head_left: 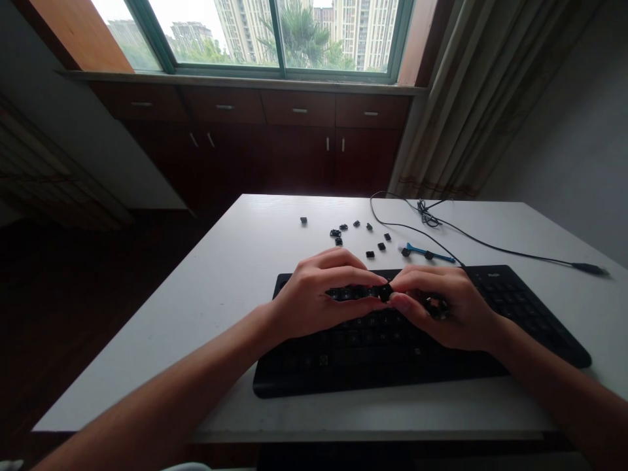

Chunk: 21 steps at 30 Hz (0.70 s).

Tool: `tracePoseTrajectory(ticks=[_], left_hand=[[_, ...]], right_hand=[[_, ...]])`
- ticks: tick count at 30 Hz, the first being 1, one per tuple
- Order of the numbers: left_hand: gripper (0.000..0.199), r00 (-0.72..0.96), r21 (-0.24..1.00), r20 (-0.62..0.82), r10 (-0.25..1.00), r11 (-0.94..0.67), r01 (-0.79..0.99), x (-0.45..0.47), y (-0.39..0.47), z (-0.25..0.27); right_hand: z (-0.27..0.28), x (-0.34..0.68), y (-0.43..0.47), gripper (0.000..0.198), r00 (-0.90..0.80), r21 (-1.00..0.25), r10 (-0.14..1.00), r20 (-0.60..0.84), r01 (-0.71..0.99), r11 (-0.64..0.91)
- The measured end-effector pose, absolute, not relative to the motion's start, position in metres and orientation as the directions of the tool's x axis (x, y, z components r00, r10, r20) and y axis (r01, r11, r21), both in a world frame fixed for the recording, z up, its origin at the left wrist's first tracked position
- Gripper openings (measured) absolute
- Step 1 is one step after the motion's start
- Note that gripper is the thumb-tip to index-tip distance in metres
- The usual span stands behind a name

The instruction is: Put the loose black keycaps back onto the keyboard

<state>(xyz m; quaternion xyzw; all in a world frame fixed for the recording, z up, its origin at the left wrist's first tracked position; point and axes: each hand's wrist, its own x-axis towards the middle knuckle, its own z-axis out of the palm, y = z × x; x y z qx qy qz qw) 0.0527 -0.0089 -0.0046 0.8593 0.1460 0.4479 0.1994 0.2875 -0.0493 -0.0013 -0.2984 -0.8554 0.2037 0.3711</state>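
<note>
White table (216,294); black keyboard (373,355) flat, long axis running left to right.

One keyboard (383,356), lower centre; two hands (314,291) with one black piece (385,292) between them; about eleven loose pieces (369,254) mid-frame; one blue tool (418,249); one cable (428,216), right of centre.

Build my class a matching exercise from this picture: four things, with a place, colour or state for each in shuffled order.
1. keyboard
2. thin tool
3. cable
4. small black piece

A. bright blue
B. held between left hand and right hand
C. beneath both hands
D. partly gathered in a bundle

Pairs: 1-C, 2-A, 3-D, 4-B
</note>
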Motion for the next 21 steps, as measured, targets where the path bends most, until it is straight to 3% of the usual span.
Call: tracePoseTrajectory(ticks=[6, 12, 16, 21], left_hand=[[0.037, 0.585, 0.458, 0.700, 0.409, -0.886, 0.071, 0.0527, -0.0072, -0.0089], [0.026, 0.559, 0.435, 0.726, 0.400, -0.897, 0.076, 0.0553, -0.0080, -0.0066], [0.026, 0.548, 0.455, 0.718, 0.430, -0.885, 0.098, 0.0552, -0.0077, -0.0064], [0.028, 0.623, 0.459, 0.678, 0.390, -0.887, 0.055, 0.0512, -0.0048, -0.0081]], right_hand=[[-0.0018, 0.2882, -0.0510, 0.012, -0.538, -0.553, 0.675, 0.506, 0.398, 0.732], [0.0012, 0.2854, -0.0521, 0.010, -0.519, -0.536, 0.683, 0.515, 0.426, 0.728], [0.0014, 0.2847, -0.0519, 0.021, -0.474, -0.526, 0.689, 0.548, 0.446, 0.724], [0.0002, 0.2870, -0.0507, 0.028, -0.591, -0.491, 0.609, 0.529, 0.372, 0.788]])
